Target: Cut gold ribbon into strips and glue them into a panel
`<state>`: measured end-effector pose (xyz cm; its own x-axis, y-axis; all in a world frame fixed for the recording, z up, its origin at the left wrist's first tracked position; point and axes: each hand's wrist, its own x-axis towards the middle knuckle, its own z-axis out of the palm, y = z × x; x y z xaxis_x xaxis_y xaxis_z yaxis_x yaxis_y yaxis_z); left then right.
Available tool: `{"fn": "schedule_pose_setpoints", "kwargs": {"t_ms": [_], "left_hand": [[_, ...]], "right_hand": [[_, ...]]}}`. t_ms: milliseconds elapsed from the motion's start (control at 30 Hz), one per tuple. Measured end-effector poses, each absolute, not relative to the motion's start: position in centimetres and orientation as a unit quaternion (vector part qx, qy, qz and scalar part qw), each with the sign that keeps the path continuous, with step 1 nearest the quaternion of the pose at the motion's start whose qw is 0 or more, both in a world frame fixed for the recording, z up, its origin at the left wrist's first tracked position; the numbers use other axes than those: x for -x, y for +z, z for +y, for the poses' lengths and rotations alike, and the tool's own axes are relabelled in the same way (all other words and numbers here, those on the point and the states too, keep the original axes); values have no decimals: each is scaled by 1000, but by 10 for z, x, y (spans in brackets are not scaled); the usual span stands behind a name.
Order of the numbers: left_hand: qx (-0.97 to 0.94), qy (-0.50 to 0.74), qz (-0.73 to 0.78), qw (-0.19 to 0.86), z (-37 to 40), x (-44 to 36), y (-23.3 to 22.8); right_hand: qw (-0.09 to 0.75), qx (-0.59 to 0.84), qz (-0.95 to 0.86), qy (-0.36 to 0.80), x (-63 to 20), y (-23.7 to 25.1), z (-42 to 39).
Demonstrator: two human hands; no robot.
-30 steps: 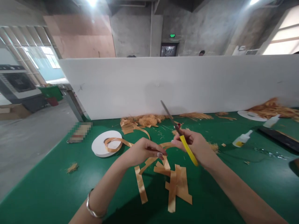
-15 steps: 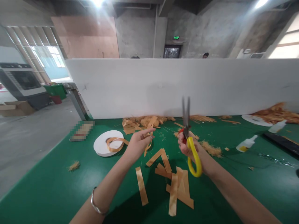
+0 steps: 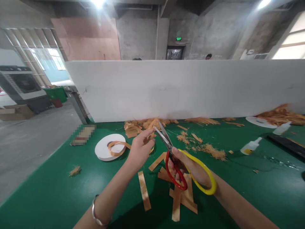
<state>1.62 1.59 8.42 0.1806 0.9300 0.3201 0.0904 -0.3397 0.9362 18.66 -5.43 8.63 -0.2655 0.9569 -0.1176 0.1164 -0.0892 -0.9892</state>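
Note:
My left hand (image 3: 141, 149) is closed in a pinch on a tan ribbon (image 3: 117, 147), which runs from a white roll (image 3: 99, 152) and passes behind the wrist. Part of the ribbon shows just below the fingers; its exact end is hidden. In my right hand (image 3: 188, 167) is a pair of scissors (image 3: 169, 144) with one red and one yellow handle. Their blades stand slightly apart and point up and left, the tips close by my left fingertips. Several cut ribbon pieces (image 3: 144, 190) lie on the green table below both hands.
A white partition (image 3: 162, 89) rises along the table's back edge, with frayed tan fibres (image 3: 152, 123) at its foot. More fibres (image 3: 214, 151), a glue bottle (image 3: 250, 147) and a black flat object (image 3: 286, 147) lie to the right. A blurred-out item (image 3: 84, 135) is at the left edge.
My right hand has moved left and turned the scissors from upright to pointing left, toward my left hand. The handles have spread and the blades are parted. My left hand has barely moved.

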Motion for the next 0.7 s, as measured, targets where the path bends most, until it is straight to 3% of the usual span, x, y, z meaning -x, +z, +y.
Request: {"fn": "schedule_pose_setpoints", "kwargs": {"t_ms": [233, 700], "left_hand": [[-715, 468, 399, 332, 6, -22, 87], [-706, 442, 337, 439, -15, -38, 90]], "right_hand": [[369, 463, -531, 606, -184, 85, -52], [428, 433, -578, 543, -194, 78, -44]]}}
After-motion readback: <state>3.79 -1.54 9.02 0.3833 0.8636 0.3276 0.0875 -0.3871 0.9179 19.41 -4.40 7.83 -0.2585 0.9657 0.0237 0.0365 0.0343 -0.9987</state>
